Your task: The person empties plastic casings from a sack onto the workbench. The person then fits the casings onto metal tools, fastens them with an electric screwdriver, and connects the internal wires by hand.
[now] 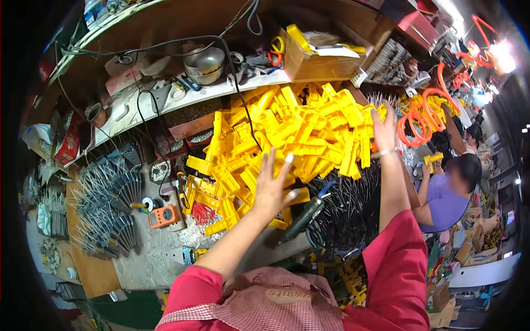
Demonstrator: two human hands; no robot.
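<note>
A large heap of yellow plastic parts (292, 132) covers the middle of the workbench. My left hand (271, 186) is raised over the heap's near edge, fingers spread, holding nothing. My right hand (385, 128) reaches to the heap's right end, fingers apart and resting on the yellow parts, a bracelet at the wrist. Both sleeves are red. Under my left forearm lies a dark tool with a black handle (305, 216).
Bundles of grey metal pieces (107, 204) lie at the left beside an orange meter (164, 216). A shelf behind holds a metal bowl (204, 63) and a cardboard box (317, 58). Another person in purple (447, 201) works at the right, near orange rings (422, 118).
</note>
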